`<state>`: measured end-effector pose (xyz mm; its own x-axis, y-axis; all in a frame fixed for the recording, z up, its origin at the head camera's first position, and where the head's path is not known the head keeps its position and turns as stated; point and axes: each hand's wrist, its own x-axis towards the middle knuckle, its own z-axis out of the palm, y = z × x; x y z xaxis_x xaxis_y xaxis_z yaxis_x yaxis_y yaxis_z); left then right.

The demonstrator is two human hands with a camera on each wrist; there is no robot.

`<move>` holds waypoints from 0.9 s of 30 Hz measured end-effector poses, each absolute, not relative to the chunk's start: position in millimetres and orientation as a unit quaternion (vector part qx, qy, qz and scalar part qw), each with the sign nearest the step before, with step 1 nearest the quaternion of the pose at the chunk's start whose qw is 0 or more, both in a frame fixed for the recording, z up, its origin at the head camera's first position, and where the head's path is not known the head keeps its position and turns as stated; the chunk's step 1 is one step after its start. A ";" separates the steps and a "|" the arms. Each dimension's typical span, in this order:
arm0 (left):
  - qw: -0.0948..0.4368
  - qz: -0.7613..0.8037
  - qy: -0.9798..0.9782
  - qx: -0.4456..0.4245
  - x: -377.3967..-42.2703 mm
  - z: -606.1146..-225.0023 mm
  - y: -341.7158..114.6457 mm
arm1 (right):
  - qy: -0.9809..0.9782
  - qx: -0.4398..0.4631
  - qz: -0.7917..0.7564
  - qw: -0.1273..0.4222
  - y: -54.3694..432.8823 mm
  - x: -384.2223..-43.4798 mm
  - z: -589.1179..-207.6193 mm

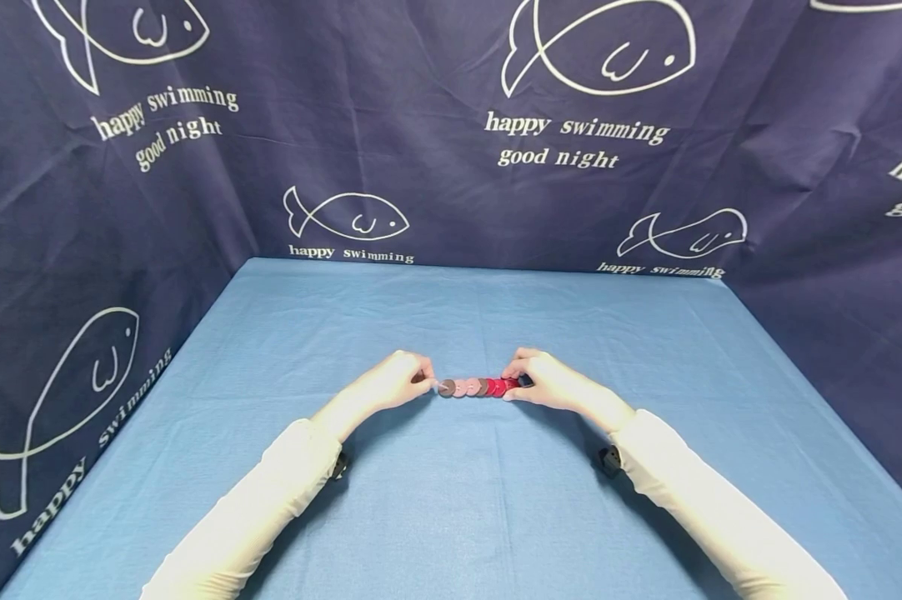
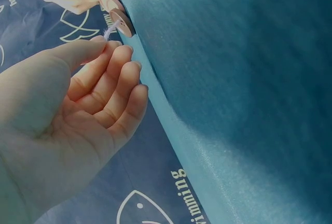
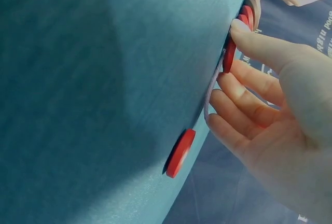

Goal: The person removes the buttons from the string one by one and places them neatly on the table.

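Note:
A row of overlapping round buttons (image 1: 472,387), brown, pink and red, is strung on a pale lilac cord. My left hand (image 1: 403,379) pinches the cord's end (image 2: 111,29) between thumb and forefinger, beside the brown button (image 2: 122,23). At the other end, my right hand (image 1: 548,381) pinches a red button (image 3: 229,54) between thumb and fingers. From that button the cord's tail (image 3: 210,89) hangs down along the right fingertips. A loose red button (image 3: 180,153) lies on the cloth near the right hand, apart from the row.
Blue cloth (image 1: 421,517) covers the table. A dark navy curtain (image 1: 451,100) printed with white fish and lettering stands behind the table and along both sides. Dark wrist-worn devices (image 1: 610,460) sit under the pale sleeves.

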<state>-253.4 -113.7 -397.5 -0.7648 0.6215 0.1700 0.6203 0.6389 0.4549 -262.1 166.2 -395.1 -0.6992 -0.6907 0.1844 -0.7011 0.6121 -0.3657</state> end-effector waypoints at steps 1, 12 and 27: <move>0.002 0.251 0.905 0.343 -253.1 -397.4 -113.9 | -0.898 0.388 0.209 0.012 166.2 -261.9 -395.0; 0.004 0.252 0.905 0.343 -253.7 -399.2 -114.4 | -0.901 0.382 0.207 -0.002 165.6 -261.7 -393.6; -0.003 0.251 0.904 0.346 -253.4 -399.9 -114.8 | -0.888 0.409 0.210 0.015 169.7 -266.8 -395.4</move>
<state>-253.4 -114.8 -399.9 -0.7600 0.6245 0.1801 0.6278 0.6335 0.4523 -266.8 169.7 -395.4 -0.6642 -0.7205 0.1994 -0.7334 0.5764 -0.3605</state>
